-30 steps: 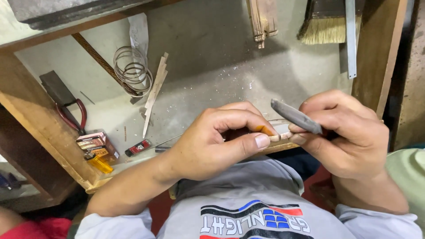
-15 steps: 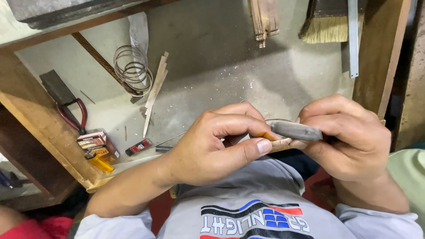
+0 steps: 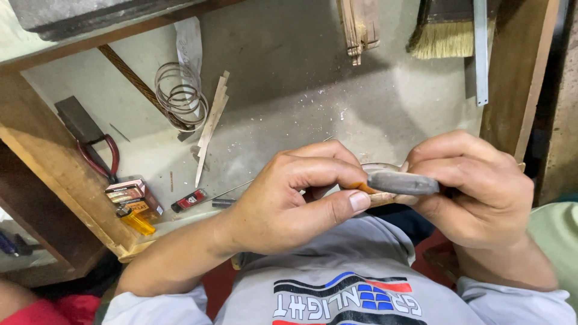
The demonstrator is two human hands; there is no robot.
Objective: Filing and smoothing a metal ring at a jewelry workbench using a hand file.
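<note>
Head view, only one. Left hand point(image 3: 289, 201) curled shut, thumb and fingers pinching a small pale wood piece point(image 3: 380, 196), orange-tinted at the inner end, held over the near edge of the workbench point(image 3: 289, 96). Right hand point(image 3: 475, 189) also closed, gripping a flat grey blade-like tool point(image 3: 402, 182); tool lies roughly horizontal across the top of the wood piece, touching it. Both hands meet at mid-frame, just above the person's grey shirt point(image 3: 343, 283). Can't tell what sort of edge the tool has, too blurred.

Rest of bench, well apart from hands: wire coil point(image 3: 180, 96) upper left w/ a thin wood sliver point(image 3: 212, 123) just beside it, running diag down. Red-handled pliers point(image 3: 102, 159) at far left next to a dark flat block point(image 3: 75, 120). Near left front edge: small cardboard box point(image 3: 129, 194), yellow lighter point(image 3: 137, 222) just below it, small red and black item point(image 3: 188, 200) to the right. Top: bundle of wood strips point(image 3: 358, 27), brush w/ pale bristles point(image 3: 442, 39), metal ruler point(image 3: 480, 54) hanging at right by the wooden side panel point(image 3: 518, 78). Pale dust and chips scattered on bench surface.
</note>
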